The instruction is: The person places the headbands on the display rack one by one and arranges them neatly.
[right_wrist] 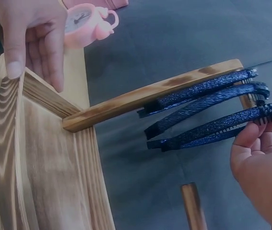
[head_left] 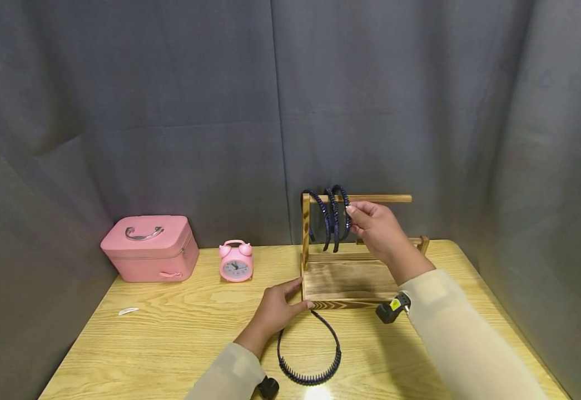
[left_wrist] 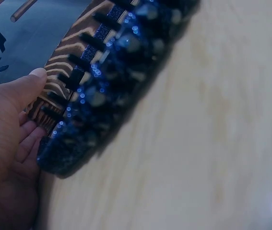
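A wooden stand [head_left: 350, 278] has a tray-like base and an upright post with a rod on top. Three dark blue, glittery toothed headbands hang around the rod. My right hand [head_left: 377, 228] pinches the rightmost headband [right_wrist: 217, 125] between thumb and fingers; the other two, a left headband [head_left: 322, 208] and a middle headband [head_left: 336, 225], hang beside it, towards the post. At the base's front left corner, my left hand [head_left: 276, 308] holds on, thumb at the front and fingers along the side. A fourth toothed headband [head_left: 310, 380] lies on the table, close below that hand.
On the left stand a pink case [head_left: 145, 250] with a metal handle and a pink alarm clock [head_left: 236, 266]. A small white object [head_left: 128, 311] lies on the wooden table [head_left: 170, 333]. Grey curtains [head_left: 195, 111] close off the back and both sides.
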A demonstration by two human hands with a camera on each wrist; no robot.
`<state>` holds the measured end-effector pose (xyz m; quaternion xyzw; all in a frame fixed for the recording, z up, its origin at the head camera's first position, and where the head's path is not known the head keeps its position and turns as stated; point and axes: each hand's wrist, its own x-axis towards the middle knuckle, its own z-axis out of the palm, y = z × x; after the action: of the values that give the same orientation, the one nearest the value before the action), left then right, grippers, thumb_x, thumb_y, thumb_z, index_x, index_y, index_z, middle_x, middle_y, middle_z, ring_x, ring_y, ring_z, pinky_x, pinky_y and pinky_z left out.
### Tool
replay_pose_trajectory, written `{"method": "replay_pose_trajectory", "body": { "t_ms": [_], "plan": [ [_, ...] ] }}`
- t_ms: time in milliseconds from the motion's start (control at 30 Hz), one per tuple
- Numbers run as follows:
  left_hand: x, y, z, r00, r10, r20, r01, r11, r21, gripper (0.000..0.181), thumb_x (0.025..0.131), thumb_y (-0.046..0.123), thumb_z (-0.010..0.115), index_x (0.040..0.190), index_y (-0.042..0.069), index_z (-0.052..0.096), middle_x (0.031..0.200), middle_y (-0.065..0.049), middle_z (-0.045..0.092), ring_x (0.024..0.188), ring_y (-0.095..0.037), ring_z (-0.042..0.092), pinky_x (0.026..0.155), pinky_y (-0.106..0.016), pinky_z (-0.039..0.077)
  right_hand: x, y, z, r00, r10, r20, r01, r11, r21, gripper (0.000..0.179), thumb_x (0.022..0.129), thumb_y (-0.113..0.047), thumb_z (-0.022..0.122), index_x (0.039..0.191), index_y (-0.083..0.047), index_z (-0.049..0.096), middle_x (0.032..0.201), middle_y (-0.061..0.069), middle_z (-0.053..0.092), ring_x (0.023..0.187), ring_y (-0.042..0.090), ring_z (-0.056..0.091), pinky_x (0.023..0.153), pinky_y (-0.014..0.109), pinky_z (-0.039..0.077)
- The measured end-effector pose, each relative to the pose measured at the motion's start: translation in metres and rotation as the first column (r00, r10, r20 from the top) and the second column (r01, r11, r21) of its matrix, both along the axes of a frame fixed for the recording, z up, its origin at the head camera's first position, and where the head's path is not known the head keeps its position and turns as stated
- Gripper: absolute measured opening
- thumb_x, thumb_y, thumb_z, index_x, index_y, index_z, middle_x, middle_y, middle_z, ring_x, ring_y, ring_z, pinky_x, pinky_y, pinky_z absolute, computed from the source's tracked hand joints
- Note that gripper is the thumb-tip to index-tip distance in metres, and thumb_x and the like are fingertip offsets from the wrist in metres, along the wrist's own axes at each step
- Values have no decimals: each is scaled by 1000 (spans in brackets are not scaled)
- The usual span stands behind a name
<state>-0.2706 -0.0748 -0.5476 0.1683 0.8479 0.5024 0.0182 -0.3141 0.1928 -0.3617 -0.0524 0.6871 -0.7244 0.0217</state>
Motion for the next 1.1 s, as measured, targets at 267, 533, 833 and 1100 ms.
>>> {"method": "replay_pose_trajectory", "body": {
  "t_ms": [267,533,833,1100],
  "plan": [
    [1,0,1,1000,-3,7,3,1000,0,74,97,36,86,159,6,56,151,-17,66,142,-33,64,117,-47,54,-2,-2,-5,1000,-17,26,17,1000,13,23,116,-17,55,128,2,61,99,-9,63,91,6,58,89,24,54],
    [0,0,-1,1000,5,12,-5,1000,-9,75,97,37,85,160,8,56,151,-15,66,142,-32,63,117,-46,53,-3,-3,-7,999,-13,42,12,999,32,32,117,-20,54,136,5,60,102,-8,64,93,7,58,90,23,54],
    [0,-1,0,1000,-1,8,1,1000,7,74,97,36,86,159,7,57,152,-17,65,142,-32,64,116,-47,55,-5,-3,-6,998,-20,60,18,999,35,32,116,-21,56,137,3,58,104,-6,61,94,8,56,92,24,54],
    [0,-1,0,1000,1,2,-1,1000,4,74,97,37,86,158,7,57,152,-17,65,142,-32,64,115,-46,55,-4,-2,-6,998,-21,54,20,999,33,35,116,-22,56,140,3,57,107,-5,62,95,8,57,90,22,55]
  ]
}}
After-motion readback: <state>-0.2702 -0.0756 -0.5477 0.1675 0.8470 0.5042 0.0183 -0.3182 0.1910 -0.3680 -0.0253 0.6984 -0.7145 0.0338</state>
